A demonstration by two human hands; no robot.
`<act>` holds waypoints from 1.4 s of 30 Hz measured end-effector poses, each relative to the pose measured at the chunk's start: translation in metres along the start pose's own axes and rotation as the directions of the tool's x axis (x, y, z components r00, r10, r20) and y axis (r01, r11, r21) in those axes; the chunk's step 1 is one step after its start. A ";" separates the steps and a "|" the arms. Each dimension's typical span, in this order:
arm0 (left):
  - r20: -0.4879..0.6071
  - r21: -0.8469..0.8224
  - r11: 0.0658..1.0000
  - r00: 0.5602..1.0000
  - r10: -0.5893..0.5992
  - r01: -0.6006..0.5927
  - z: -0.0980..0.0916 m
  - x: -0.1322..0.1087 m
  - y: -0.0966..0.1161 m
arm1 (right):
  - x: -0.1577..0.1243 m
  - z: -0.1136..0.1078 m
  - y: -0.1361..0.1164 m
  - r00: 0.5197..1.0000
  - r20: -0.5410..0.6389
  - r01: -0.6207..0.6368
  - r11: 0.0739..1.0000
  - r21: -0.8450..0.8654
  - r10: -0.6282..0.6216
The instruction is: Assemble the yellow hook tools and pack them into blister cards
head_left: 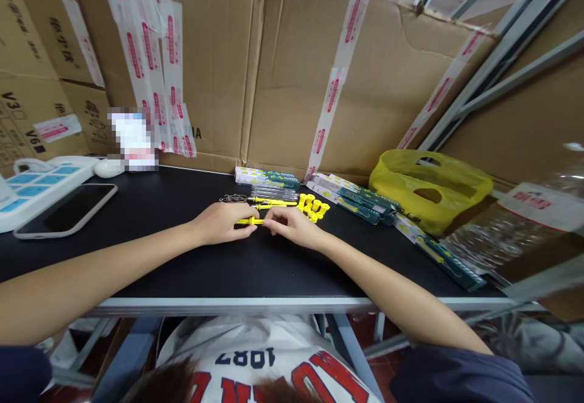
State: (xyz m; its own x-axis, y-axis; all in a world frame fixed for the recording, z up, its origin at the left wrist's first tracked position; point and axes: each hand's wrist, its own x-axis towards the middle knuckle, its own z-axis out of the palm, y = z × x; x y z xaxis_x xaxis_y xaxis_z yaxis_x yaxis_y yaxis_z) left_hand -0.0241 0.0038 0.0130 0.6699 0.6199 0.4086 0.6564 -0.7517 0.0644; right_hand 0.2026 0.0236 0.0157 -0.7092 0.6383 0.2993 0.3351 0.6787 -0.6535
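Between my two hands lies a thin yellow plastic rod (250, 222) with a small collar, level just above the black table. My left hand (223, 221) pinches its left part between thumb and fingers. With thumb and forefinger closed, my right hand (292, 225) grips the right end. Right behind them rest more yellow rods (274, 203), some clear tubes (276, 193) and a bunch of thin metal wire hooks (233, 198). Several yellow flanged caps (314, 207) are heaped beyond my right hand. My fingers partly hide the rod.
Small printed boxes (267, 178) stand at the back, with more boxes (353, 197) to the right. A yellow plastic bag (424, 190) and a large clear bottle (515, 220) are at the right. At the left are a phone (68, 208) and a power strip (43, 187). Cardboard (292, 80) walls the back.
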 end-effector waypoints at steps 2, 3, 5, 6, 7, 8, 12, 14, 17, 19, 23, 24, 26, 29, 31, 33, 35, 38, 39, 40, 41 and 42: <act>0.006 0.049 0.999 1.000 -0.011 0.011 -0.003 0.001 -0.001 | 0.000 -0.001 0.001 1.000 -0.020 -0.018 1.000 -0.001 0.018; 0.007 0.065 0.998 1.000 -0.015 0.014 -0.005 0.001 -0.001 | 0.001 -0.002 0.002 0.999 -0.030 -0.025 1.000 -0.002 0.025; 0.002 0.072 0.997 1.000 -0.018 0.018 -0.007 0.001 -0.001 | 0.001 -0.002 0.003 0.999 -0.042 -0.031 1.000 -0.001 0.030; -0.004 0.064 0.998 1.000 -0.017 0.017 -0.007 0.002 -0.001 | 0.001 -0.001 0.003 0.999 -0.044 -0.032 0.999 0.004 0.032; -0.010 0.052 0.999 1.000 -0.011 0.011 -0.006 0.002 -0.001 | 0.001 0.000 0.003 0.998 -0.045 -0.031 0.999 0.012 0.032; -0.017 0.035 0.999 1.000 -0.002 0.002 -0.005 0.002 0.000 | 0.001 0.001 0.002 0.999 -0.045 -0.028 0.999 0.023 0.029; -0.007 -0.026 0.999 0.999 0.041 -0.041 0.003 0.003 0.005 | 0.001 0.005 0.000 0.999 -0.042 -0.005 0.998 0.059 0.008; 0.003 -0.032 0.999 1.000 0.017 -0.017 0.002 0.004 0.005 | 0.001 0.004 0.001 0.999 -0.053 0.003 0.998 0.064 0.000; -0.058 -0.026 0.996 0.995 -0.084 0.082 -0.007 0.004 -0.003 | 0.002 -0.002 0.005 0.994 -0.112 0.005 0.999 0.034 -0.001; -0.123 -0.011 0.987 0.980 -0.160 0.159 -0.015 0.003 -0.014 | 0.003 -0.006 0.010 0.988 -0.157 -0.010 1.000 -0.029 0.006; -0.109 0.112 0.950 0.954 -0.280 0.292 -0.027 0.000 -0.038 | 0.003 -0.012 0.021 0.982 -0.189 -0.040 0.969 -0.242 -0.007; -0.092 0.142 0.941 0.951 -0.295 0.306 -0.028 -0.001 -0.041 | 0.003 -0.012 0.023 0.983 -0.182 -0.035 0.956 -0.291 -0.020; -0.046 0.185 0.937 0.955 -0.294 0.298 -0.027 -0.002 -0.045 | 0.003 -0.012 0.024 0.986 -0.161 -0.014 0.933 -0.360 -0.047; 0.007 0.213 0.941 0.963 -0.271 0.263 -0.025 -0.001 -0.043 | 0.004 -0.011 0.025 0.988 -0.135 0.012 0.912 -0.409 -0.073; 0.026 0.223 0.941 0.963 -0.267 0.254 -0.023 -0.001 -0.042 | 0.004 -0.011 0.025 0.988 -0.125 0.025 0.900 -0.436 -0.088; 0.046 0.232 0.940 0.962 -0.269 0.251 -0.022 -0.001 -0.043 | 0.005 -0.012 0.026 0.987 -0.110 0.049 0.879 -0.474 -0.115; 0.070 0.242 0.936 0.957 -0.281 0.257 -0.022 -0.001 -0.047 | 0.005 -0.012 0.027 0.986 -0.085 0.077 0.857 -0.510 -0.140; 0.094 0.245 0.928 0.946 -0.310 0.280 -0.022 -0.003 -0.055 | 0.005 -0.012 0.029 0.988 -0.052 0.095 0.841 -0.532 -0.145; 0.098 0.245 0.926 0.943 -0.317 0.286 -0.022 -0.003 -0.058 | 0.005 -0.012 0.030 0.989 -0.046 0.093 0.840 -0.535 -0.139; 0.101 0.245 0.925 0.942 -0.321 0.289 -0.022 -0.003 -0.060 | 0.004 -0.012 0.030 0.990 -0.043 0.088 0.839 -0.538 -0.131; 0.103 0.243 0.925 0.941 -0.324 0.292 -0.022 -0.004 -0.062 | 0.004 -0.012 0.030 0.992 -0.041 0.081 0.838 -0.539 -0.122; 0.105 0.238 0.926 0.940 -0.323 0.292 -0.022 -0.004 -0.063 | 0.004 -0.012 0.031 0.993 -0.040 0.075 0.838 -0.540 -0.114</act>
State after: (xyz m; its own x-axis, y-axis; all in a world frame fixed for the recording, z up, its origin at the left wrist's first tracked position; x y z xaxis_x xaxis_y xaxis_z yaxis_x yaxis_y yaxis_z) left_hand -0.0758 0.0436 0.0276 0.4543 0.8497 0.2677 0.8861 -0.4619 -0.0377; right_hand 0.2174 0.0513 0.0054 -0.7176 0.5707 0.3991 0.5630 0.8127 -0.1499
